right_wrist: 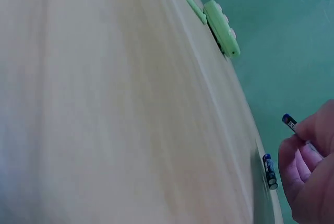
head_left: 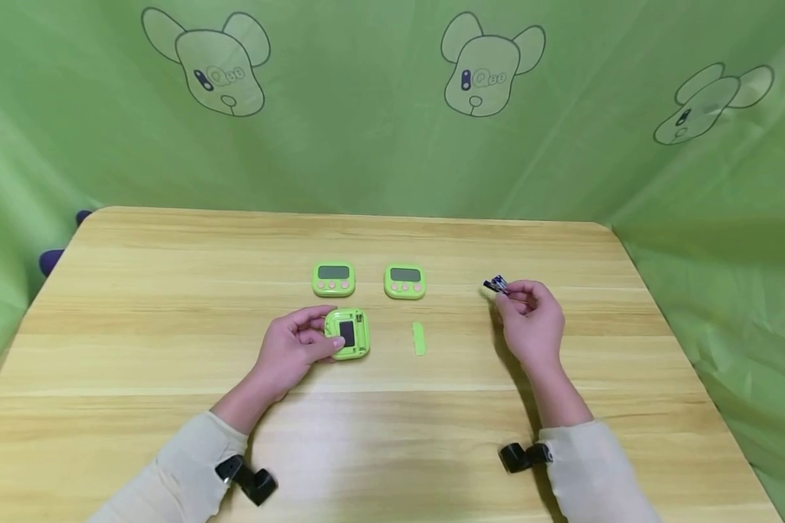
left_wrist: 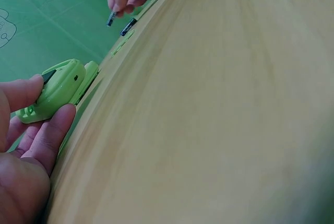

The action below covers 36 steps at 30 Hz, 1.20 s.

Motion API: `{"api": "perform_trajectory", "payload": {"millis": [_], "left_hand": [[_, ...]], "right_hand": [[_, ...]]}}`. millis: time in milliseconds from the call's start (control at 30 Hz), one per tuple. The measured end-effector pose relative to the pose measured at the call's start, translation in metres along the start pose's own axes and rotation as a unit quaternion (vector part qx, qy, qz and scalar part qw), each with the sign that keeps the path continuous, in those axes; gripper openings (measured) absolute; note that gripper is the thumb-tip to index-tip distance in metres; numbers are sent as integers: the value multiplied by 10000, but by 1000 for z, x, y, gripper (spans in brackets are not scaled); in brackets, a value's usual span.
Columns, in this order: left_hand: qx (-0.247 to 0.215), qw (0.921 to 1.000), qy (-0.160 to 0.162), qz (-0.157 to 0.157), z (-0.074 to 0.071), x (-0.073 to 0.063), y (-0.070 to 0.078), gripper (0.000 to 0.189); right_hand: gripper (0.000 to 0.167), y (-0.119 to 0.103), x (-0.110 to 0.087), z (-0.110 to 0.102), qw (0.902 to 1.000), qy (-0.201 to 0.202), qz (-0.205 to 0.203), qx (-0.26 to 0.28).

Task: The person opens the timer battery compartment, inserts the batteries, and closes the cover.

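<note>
Green plastic forms the timer (head_left: pixel 354 335) in the left hand (head_left: pixel 293 347), back side up, about midway between the left and right edges of the surface (head_left: pixel 144 312); a face-up timer (head_left: pixel 333 280) and its twin (head_left: pixel 405 282) lie beyond it, closer to the far edge. The left grip pinches it by one side, thumb on top and fingers beneath, so its long bay (head_left: pixel 360 336) with metal contacts shows uncovered; whether the case touches the surface I cannot tell. Over toward the right edge, the right hand (head_left: pixel 534 319) pinches a slim battery (right_wrist: pixel 289 121) between thumb and fingertips, while another battery (right_wrist: pixel 269 168) lies just below. That pinch looks like the weakest point: a smooth cylinder could slip out, and, being round, roll toward an edge, as could the one lying there if the fingers knock it. Since the timer is held on one side only, a firm push on its bay side could tilt or twist it out of the left grip. A battery fitted the wrong way round could leave it dead. The thin green cover (head_left: pixel 419 339), loose between the hands, could be swept aside by a passing wrist.
</note>
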<state>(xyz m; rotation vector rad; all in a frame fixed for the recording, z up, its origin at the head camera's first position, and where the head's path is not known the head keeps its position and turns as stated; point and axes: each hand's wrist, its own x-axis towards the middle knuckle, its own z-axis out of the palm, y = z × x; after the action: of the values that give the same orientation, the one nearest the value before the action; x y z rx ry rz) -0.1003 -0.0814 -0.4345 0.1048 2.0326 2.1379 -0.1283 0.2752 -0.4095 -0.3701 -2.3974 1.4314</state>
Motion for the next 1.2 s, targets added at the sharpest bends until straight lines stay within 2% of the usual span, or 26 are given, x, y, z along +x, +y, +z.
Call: {"api": "perform_trajectory", "payload": {"millis": [67, 200, 300, 467, 700, 867, 1200], "left_hand": [[7, 10000, -11, 34, 0, 0, 0, 54], [44, 9999, -7, 94, -1, 0, 0, 54], [66, 9999, 2, 98, -1, 0, 0, 53], [7, 10000, 15, 72, 0, -1, 0, 53], [-68, 9999, -1, 99, 0, -1, 0, 52], [-33, 9999, -28, 133, 0, 0, -1, 53], [47, 9999, -12, 99, 1, 0, 0, 54]], "right_hand": [[24, -3, -1, 1, 9978, 113, 165, 628], [24, -9, -3, 4, 9856, 153, 573, 1582], [19, -11, -6, 7, 9715, 45, 731, 2253], [14, -13, -14, 14, 9481, -271, 665, 3098], [15, -15, -23, 23, 9413, -403, 546, 3308], [29, -16, -27, 29, 9387, -491, 426, 3386], [30, -20, -42, 42, 9524, -768, 428, 2920]]}}
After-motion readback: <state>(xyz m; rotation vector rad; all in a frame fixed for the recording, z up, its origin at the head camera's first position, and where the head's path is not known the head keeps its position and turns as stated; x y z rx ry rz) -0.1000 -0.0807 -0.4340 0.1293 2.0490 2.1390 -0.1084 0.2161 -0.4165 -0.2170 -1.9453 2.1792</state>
